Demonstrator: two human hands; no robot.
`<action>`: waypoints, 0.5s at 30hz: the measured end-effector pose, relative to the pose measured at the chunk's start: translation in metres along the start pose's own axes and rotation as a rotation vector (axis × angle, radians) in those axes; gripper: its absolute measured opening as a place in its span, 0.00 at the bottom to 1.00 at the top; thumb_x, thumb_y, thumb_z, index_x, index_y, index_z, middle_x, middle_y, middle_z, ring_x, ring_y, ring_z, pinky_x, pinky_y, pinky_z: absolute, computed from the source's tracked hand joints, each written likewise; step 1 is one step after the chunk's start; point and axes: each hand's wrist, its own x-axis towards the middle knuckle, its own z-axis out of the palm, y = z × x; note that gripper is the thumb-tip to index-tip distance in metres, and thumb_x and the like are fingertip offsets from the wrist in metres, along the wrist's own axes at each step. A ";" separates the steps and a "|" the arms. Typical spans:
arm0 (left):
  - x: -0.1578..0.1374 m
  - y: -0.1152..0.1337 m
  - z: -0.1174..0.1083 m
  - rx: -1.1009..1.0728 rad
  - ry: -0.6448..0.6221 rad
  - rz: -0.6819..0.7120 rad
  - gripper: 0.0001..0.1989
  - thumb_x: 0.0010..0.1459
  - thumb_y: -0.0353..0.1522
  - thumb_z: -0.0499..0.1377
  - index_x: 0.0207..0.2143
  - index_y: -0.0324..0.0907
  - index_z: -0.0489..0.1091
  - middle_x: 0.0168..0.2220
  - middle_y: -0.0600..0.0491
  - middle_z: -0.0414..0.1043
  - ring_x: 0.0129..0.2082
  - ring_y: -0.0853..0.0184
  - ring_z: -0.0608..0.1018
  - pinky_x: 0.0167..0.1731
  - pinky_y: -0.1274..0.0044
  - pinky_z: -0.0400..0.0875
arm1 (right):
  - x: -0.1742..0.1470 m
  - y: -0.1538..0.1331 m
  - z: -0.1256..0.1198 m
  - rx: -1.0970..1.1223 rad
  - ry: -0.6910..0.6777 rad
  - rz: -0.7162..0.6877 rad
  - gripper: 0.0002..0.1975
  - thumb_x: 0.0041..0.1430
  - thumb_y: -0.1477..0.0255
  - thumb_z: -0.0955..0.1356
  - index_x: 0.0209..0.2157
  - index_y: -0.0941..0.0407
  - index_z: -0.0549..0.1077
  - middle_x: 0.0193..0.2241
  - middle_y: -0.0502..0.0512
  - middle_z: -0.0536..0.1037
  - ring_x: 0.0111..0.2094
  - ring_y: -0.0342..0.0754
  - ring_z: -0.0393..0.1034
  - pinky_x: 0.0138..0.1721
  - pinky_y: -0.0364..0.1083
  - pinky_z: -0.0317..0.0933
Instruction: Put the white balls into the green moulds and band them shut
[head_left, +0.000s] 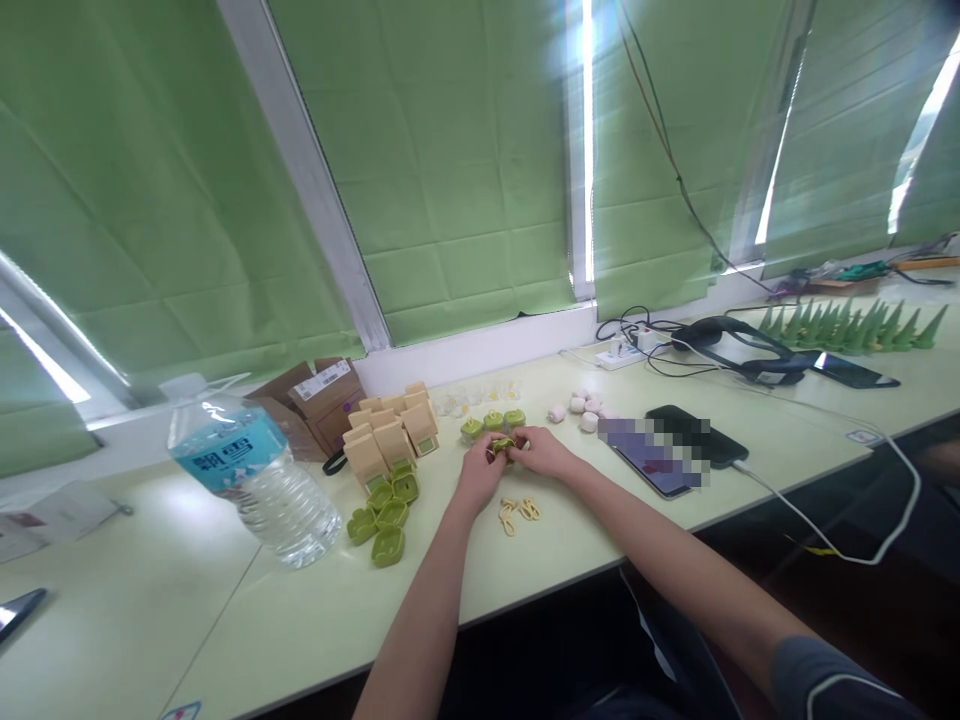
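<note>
From where I stand, both bare hands are close together over the pale, smooth-topped surface (562, 545), fingers pinched narrow. The left hand (480, 466) and the right hand (546, 452) grip one small, glossy olive-green piece (504, 446) between them, partly hidden by the fingertips. It sits just in front of a short row of green, rounded, box-like pieces with pale tops (493, 421). Nearer the person, below the hands, lie several thin, pale-yellow loops (529, 509), touching nothing green. Off to the left is a cluster of open, olive-green, cup-shaped pieces (388, 547), with upright beige blocks (390, 440) standing behind them. Beyond those cups stands a big clear plastic bottle with a blue label (259, 480). On the other side, past the right hand, a loose group of pinkish-white, rounded pieces (590, 422) rests near a flat, dark-framed phone (649, 462).
</note>
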 end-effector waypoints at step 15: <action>0.000 -0.001 0.000 -0.013 -0.025 0.031 0.11 0.55 0.31 0.55 0.41 0.42 0.71 0.37 0.53 0.74 0.30 0.71 0.71 0.32 0.78 0.65 | 0.002 0.006 0.004 -0.017 0.008 -0.014 0.08 0.54 0.67 0.67 0.26 0.57 0.71 0.28 0.51 0.76 0.31 0.44 0.66 0.32 0.42 0.54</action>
